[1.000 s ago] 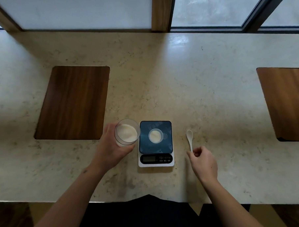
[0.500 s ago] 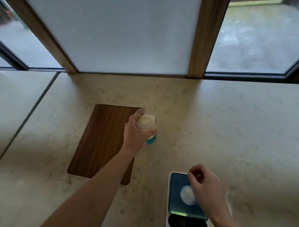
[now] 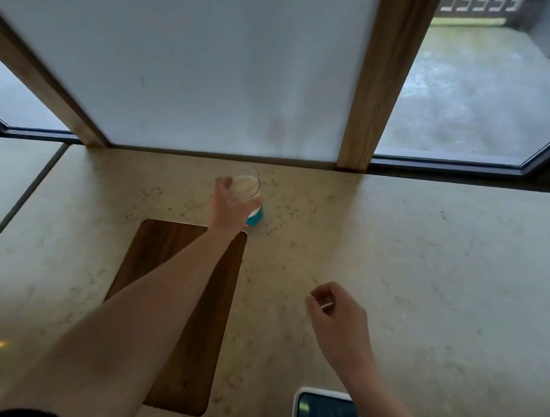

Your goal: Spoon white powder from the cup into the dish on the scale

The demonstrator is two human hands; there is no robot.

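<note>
My left hand (image 3: 228, 208) is stretched far out toward the window and grips a clear cup (image 3: 245, 185) of white powder with a teal base. The cup sits at or just above the counter; I cannot tell which. My right hand (image 3: 336, 318) hovers over the counter, nearer to me, with its fingers curled in and nothing evident between them. Only the top corner of the scale (image 3: 323, 407) shows at the bottom edge, partly under my right forearm. The dish is almost wholly cut off. The spoon is out of view.
A dark wooden inlay (image 3: 197, 362) lies in the stone counter (image 3: 422, 262) under my left forearm. The window sill and a wooden post (image 3: 376, 86) stand right behind the cup. A seam (image 3: 22, 197) splits the counter at the left.
The view has swung up and left. My left hand carried the cup from beside the scale far out toward the window. My right hand left the spoon and rose above the scale.
</note>
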